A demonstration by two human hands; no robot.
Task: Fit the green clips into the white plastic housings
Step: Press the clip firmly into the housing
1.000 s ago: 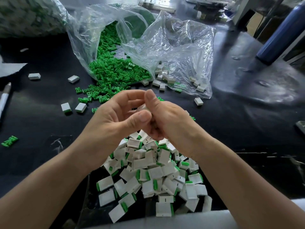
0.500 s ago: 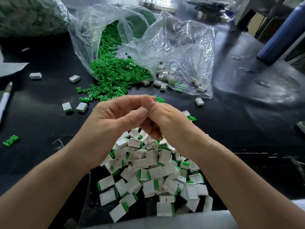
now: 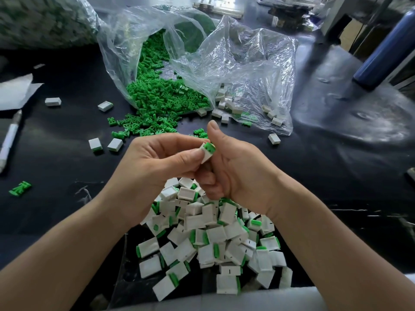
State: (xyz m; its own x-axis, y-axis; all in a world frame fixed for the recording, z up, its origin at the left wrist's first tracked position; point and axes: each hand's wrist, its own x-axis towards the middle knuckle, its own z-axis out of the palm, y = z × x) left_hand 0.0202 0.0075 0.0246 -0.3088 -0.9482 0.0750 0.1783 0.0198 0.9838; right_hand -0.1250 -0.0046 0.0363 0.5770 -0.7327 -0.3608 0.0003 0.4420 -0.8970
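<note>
My left hand (image 3: 157,162) pinches a white housing (image 3: 205,154) between thumb and fingers, with a green clip (image 3: 210,146) seated at its upper end. My right hand (image 3: 235,171) sits against the housing's right side. Its thumb is raised clear of the clip, its fingers curl under, and I see nothing in its grip. Below both hands lies a pile of white housings with green clips fitted (image 3: 213,239). Loose green clips (image 3: 161,102) spill from an open clear bag (image 3: 125,52). Bare white housings (image 3: 226,106) lie in a second clear bag (image 3: 265,70).
Stray housings (image 3: 105,106) (image 3: 274,138) and stray clips (image 3: 20,188) dot the black table (image 3: 56,135). A pen (image 3: 10,140) and white paper (image 3: 15,90) lie at the left. A blue bottle (image 3: 381,50) stands at the back right. A full bag (image 3: 40,21) fills the back left.
The hands have parted slightly. My right thumb has lifted off, so the housing with its green clip now shows in my left fingers.
</note>
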